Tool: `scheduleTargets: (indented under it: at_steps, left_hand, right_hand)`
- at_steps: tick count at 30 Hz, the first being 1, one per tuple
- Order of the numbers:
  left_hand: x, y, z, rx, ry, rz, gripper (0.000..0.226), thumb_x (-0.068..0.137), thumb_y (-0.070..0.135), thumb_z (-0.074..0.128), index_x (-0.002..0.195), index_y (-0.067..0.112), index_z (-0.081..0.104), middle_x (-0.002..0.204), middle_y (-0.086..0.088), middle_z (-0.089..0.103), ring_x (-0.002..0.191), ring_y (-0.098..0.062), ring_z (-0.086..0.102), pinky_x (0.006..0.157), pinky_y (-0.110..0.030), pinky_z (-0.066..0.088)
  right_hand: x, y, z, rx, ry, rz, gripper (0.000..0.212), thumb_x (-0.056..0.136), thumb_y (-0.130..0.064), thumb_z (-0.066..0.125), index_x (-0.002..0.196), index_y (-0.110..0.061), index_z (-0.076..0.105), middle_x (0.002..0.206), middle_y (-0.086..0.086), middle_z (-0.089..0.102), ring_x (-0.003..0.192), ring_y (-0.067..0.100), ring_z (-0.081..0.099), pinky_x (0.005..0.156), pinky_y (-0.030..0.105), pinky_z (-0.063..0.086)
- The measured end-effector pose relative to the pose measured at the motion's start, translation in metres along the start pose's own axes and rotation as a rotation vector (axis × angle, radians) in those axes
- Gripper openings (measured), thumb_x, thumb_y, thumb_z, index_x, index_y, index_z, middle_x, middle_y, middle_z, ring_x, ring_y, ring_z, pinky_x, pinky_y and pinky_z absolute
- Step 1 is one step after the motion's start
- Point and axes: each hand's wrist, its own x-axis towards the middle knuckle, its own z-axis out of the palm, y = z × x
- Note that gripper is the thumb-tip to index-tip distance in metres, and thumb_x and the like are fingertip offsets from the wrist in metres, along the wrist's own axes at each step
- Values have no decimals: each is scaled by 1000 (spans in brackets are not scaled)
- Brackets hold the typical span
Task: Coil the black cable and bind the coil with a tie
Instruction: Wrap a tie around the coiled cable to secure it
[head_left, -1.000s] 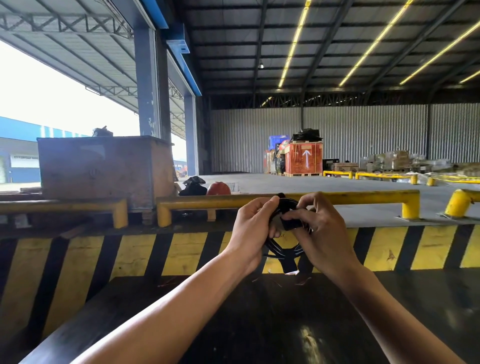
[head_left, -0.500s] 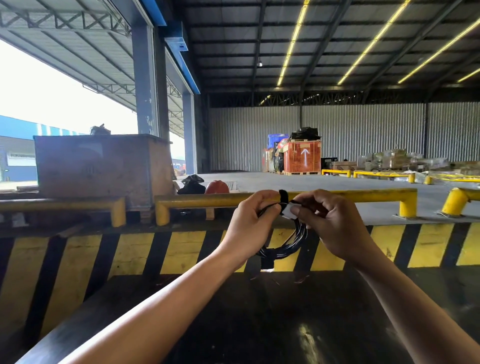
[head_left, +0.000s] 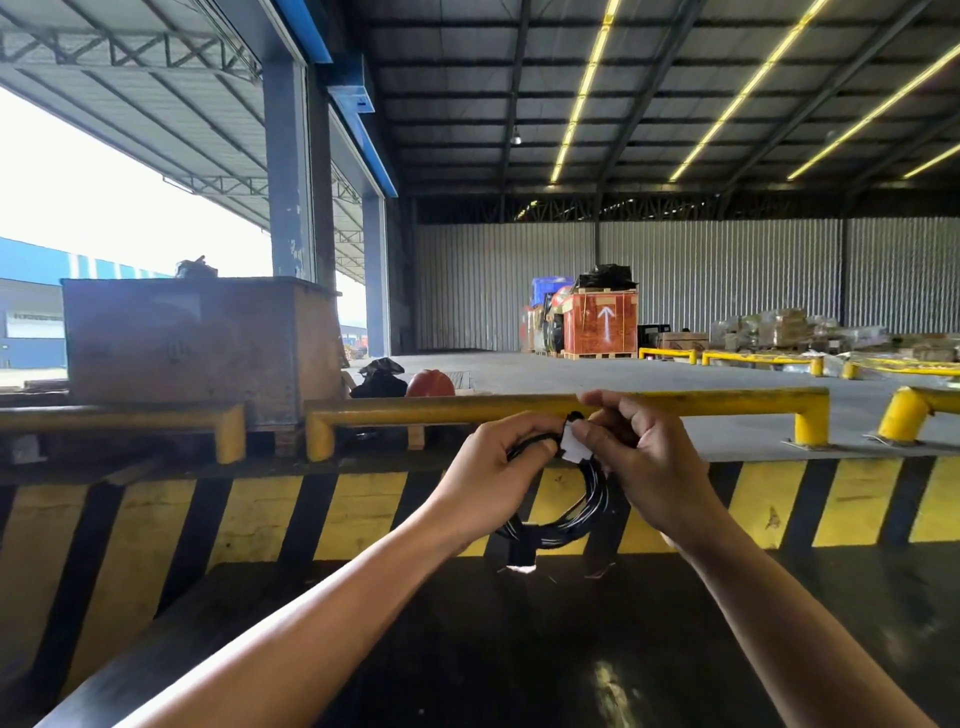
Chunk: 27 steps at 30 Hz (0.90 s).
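Observation:
A black cable (head_left: 587, 512) wound into a small round coil hangs in the air between my two hands, above a dark metal surface. My left hand (head_left: 493, 475) grips the coil's upper left side. My right hand (head_left: 644, 462) pinches the top of the coil, where a tie (head_left: 574, 444) with a white face and a black end sits against the strands. A black connector block (head_left: 521, 548) hangs at the bottom of the coil. The upper part of the coil is hidden by my fingers.
A dark shiny platform (head_left: 519, 649) lies below my arms. Behind it runs a yellow-and-black striped curb (head_left: 311, 514) and a yellow guard rail (head_left: 727, 402). A rusty metal box (head_left: 197, 338) stands at left. An orange crate (head_left: 600, 322) and pallets stand far back.
Both hands lifted the coil slightly and turned it, so the loop now hangs open below. The tie's white face now shows at the top between my fingers.

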Motion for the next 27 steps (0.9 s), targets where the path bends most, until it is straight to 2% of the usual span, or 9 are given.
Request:
scheduleTargets:
  at_steps: [3, 6, 11, 13, 15, 19, 22, 24, 27]
  left_hand:
    - [-3, -5, -4, 13, -2, 11, 33, 92, 12, 52, 92, 41, 67, 72, 28, 66, 51, 13, 53, 50, -3, 36]
    - [-6, -13, -4, 24, -16, -7, 25, 92, 10, 52, 98, 29, 68, 72, 28, 65, 50, 13, 52, 50, -2, 35]
    - [-6, -18, -6, -48, -13, -63, 21, 91, 17, 57, 96, 34, 68, 77, 16, 68, 54, 4, 53, 56, -12, 43]
    - [-11, -23, -9, -128, -29, -150, 19, 86, 28, 65, 104, 32, 68, 83, 9, 70, 67, -4, 63, 63, -18, 49]
    - [-20, -35, -10, -181, -44, -255, 31, 77, 32, 74, 107, 30, 67, 94, 9, 72, 85, -7, 67, 70, -22, 53]
    - [-48, -74, -10, -45, -54, -447, 32, 74, 18, 80, 101, 27, 66, 103, -3, 70, 91, -16, 68, 80, -36, 58]
    - [-80, -114, 2, -347, 61, -764, 37, 78, 7, 75, 112, 9, 61, 111, -20, 66, 91, -29, 66, 68, -39, 61]
    - [-104, -140, 18, -470, 222, -939, 37, 80, 1, 72, 113, 4, 57, 106, -19, 63, 84, -27, 65, 65, -40, 61]
    - [-144, -181, 43, -421, 296, -1127, 35, 84, -1, 67, 116, -1, 54, 87, -12, 61, 69, -21, 59, 71, -36, 56]
  right_hand:
    - [-3, 3, 1, 2, -120, 33, 16, 90, -24, 58, 105, -25, 63, 62, -16, 63, 57, -7, 55, 52, 8, 43]
    - [-6, 7, -1, 2, -196, 28, 15, 92, -24, 56, 95, -21, 70, 52, -17, 58, 51, -4, 50, 50, 8, 40]
    - [-13, 13, 6, -96, -53, -43, 10, 89, -30, 58, 84, -27, 65, 60, -14, 62, 57, 1, 56, 53, 15, 45]
    - [-17, 18, 10, -116, 6, -57, 10, 90, -30, 57, 84, -26, 65, 69, -9, 65, 63, 6, 60, 58, 25, 51]
    - [-22, 27, 11, -45, 46, -18, 12, 91, -29, 57, 82, -27, 65, 69, -10, 66, 63, 6, 60, 57, 26, 53]
    - [-42, 65, 21, 203, 106, 216, 14, 90, -25, 58, 80, -28, 68, 67, -19, 68, 60, 0, 61, 51, 17, 52]
    - [-73, 115, 40, 340, 120, 446, 15, 91, -22, 58, 82, -20, 69, 71, -7, 70, 60, 4, 63, 50, 18, 52]
    - [-101, 154, 57, 375, 171, 640, 14, 92, -18, 57, 82, -14, 67, 74, 2, 67, 59, 10, 61, 49, 21, 52]
    - [-150, 211, 84, 364, 222, 889, 12, 92, -12, 57, 86, -6, 64, 77, 7, 65, 56, 13, 56, 47, 21, 51]
